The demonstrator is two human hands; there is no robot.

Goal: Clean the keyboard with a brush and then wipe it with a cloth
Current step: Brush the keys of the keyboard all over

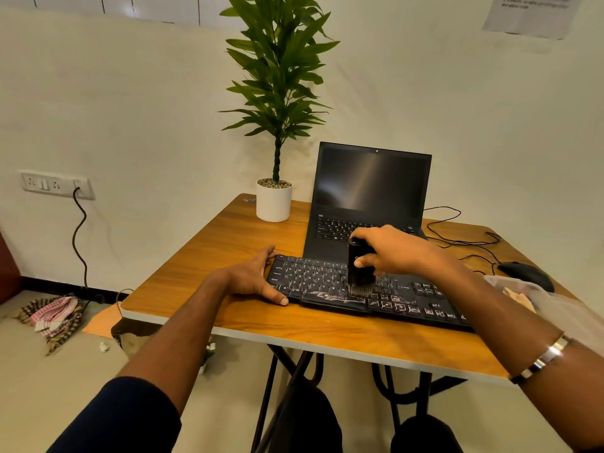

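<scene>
The keyboard (359,294) is lying on the table (209,253); the laptop (366,197) is standing just behind it at twelve o'clock, the potted plant (274,201) at eleven, the mouse (526,273) at three.

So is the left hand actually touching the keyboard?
Touching: the head view shows the left hand resting against the keyboard's left end, thumb along its front corner.
</scene>
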